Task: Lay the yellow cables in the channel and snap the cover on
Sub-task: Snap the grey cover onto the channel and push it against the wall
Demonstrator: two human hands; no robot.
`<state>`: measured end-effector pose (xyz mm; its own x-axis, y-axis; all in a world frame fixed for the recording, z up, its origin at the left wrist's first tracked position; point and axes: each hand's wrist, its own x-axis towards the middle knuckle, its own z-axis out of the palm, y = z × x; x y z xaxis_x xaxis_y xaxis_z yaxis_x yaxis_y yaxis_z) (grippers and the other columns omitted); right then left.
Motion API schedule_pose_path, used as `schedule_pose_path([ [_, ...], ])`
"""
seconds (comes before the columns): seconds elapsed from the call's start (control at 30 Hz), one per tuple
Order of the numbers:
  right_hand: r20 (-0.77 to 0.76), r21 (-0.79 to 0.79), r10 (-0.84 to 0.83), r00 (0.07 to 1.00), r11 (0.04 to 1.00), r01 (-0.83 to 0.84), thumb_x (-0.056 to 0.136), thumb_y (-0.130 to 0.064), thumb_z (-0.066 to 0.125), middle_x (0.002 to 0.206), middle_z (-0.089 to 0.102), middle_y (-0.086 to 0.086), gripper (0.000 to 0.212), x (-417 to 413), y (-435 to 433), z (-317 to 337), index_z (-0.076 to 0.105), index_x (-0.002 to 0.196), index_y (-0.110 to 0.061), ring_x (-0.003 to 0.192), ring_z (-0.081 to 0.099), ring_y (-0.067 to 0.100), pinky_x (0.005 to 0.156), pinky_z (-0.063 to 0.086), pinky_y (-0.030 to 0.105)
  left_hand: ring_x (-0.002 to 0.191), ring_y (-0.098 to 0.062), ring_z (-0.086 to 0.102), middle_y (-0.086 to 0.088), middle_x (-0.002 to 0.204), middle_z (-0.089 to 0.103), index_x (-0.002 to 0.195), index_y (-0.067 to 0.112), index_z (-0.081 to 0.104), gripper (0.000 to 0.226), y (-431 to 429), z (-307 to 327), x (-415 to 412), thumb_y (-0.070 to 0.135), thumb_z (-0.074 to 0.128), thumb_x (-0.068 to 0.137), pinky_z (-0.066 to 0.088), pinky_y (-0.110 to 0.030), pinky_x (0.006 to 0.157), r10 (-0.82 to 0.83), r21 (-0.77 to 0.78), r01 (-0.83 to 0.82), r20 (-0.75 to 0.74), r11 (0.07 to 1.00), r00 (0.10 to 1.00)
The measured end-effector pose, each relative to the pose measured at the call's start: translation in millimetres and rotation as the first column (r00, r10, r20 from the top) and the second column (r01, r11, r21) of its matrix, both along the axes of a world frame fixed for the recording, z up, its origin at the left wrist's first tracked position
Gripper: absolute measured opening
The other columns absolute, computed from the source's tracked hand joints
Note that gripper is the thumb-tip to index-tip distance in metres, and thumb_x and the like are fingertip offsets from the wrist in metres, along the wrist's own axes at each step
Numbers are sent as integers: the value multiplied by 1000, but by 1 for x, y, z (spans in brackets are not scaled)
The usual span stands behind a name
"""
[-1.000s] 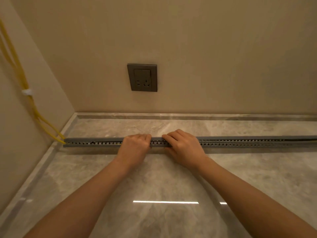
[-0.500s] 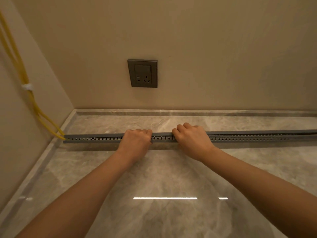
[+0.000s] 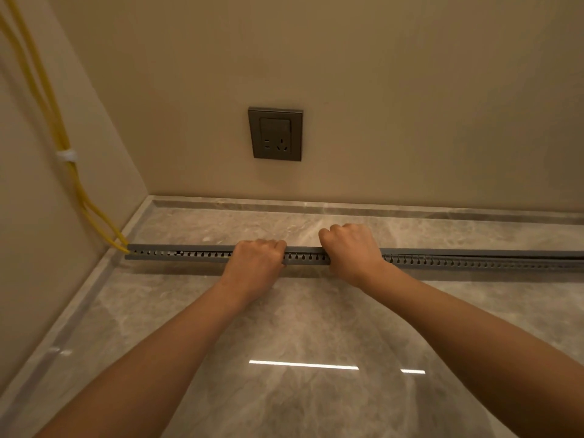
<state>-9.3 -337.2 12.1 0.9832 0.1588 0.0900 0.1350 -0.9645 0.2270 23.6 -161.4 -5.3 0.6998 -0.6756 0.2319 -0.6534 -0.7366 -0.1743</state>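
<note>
1. The grey slotted channel [image 3: 303,259] lies on the marble floor [image 3: 316,327], passing under both sets of fingers.
2. The left hand [image 3: 256,263] and right hand [image 3: 350,251] sit near each other on it. The fingers [image 3: 271,245] are curled and pressed together over the cover [image 3: 303,249]; I cannot see the thumbs.
3. The yellow cables [image 3: 76,181] drop down the side wall through a white tie [image 3: 67,155] and enter the channel's end well left of the left fingers. Inside, they are hidden.
4. Far right of the right fingers a dark gap shows under the cover, so it looks unsnapped there.
5. The cover looks like light, thin plastic that is stiff across but bends along its length. I would hold it from above, pressing just beside the last seated spot. The slotted walls look easy to bend, and the springy cables could get pinched.
</note>
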Motion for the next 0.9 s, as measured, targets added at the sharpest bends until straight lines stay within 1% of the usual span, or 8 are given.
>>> schedule_pose_path([
  [0.1, 30, 40, 12, 999, 999, -13, 79, -8, 55, 81, 59, 7, 23, -1, -2, -5, 34, 75, -15, 63, 38, 22, 48, 16, 29, 87, -20, 64, 0, 97, 68, 103, 16, 59, 21, 0, -2, 2, 31, 53, 89, 45, -30, 66, 2, -24, -4, -47, 1000, 999],
  [0.2, 63, 68, 12, 998, 998, -16, 78, -7, 56, 78, 59, 6, 23, -2, -3, -6, 34, 74, -14, 61, 35, 21, 44, 9, 28, 85, -20, 61, -3, 94, 66, 97, 14, 58, 15, -5, -2, 3, 25, 51, 89, 38, -29, 64, 26, -51, -29, -58, 998, 998],
  [0.27, 91, 93, 3, 996, 996, -11, 78, -9, 57, 78, 58, 4, 23, -3, -3, -7, 35, 74, -15, 61, 34, 20, 46, 14, 28, 84, -20, 59, -3, 92, 65, 93, 13, 59, 15, -11, -2, 1, 24, 51, 87, 35, -28, 62, 49, -110, -57, -75, 992, 996],
  [0.4, 169, 179, -7, 986, 984, -23, 75, -6, 59, 76, 61, 6, 13, -5, -2, -10, 47, 74, -13, 64, 46, 24, 51, 23, 31, 96, -19, 55, -2, 102, 63, 103, 13, 59, 22, -34, -6, -10, 24, 58, 83, 42, -28, 73, -8, -235, -18, -109, 972, 994],
  [0.53, 291, 254, 9, 957, 963, -87, 54, -5, 75, 53, 59, 8, 21, -10, -3, -12, 55, 57, -8, 48, 54, 27, 43, 24, 24, 97, -21, 51, -6, 103, 58, 102, 9, 56, 21, -53, -10, -20, 17, 61, 83, 40, -30, 78, 7, -253, -37, -118, 967, 993],
  [0.6, 335, 279, 18, 942, 953, -118, 47, -3, 76, 49, 57, 5, 23, -14, -5, -14, 55, 55, -9, 44, 52, 24, 40, 24, 21, 82, -21, 58, -8, 88, 63, 91, 7, 60, 17, -53, -6, -21, 12, 70, 77, 45, -30, 66, 9, -215, -14, -24, 977, 1000],
  [0.7, 391, 314, 56, 919, 930, -191, 50, -4, 75, 51, 57, 3, 20, -18, -12, -18, 58, 58, -10, 45, 51, 22, 38, 28, 22, 52, -16, 58, -2, 60, 61, 66, 11, 62, 28, -53, 3, -23, 14, 87, 54, 44, -24, 43, -25, -109, 36, 105, 993, 994],
  [0.9, 385, 350, 174, 906, 881, -318, 68, -9, 77, 70, 65, 5, 17, -28, -30, -27, 69, 83, -9, 63, 56, 22, 47, 43, 30, 52, -11, 58, 2, 62, 61, 67, 16, 62, 26, -57, 2, -27, 25, 85, 57, 43, -21, 38, 14, 73, -28, 185, 997, 983],
])
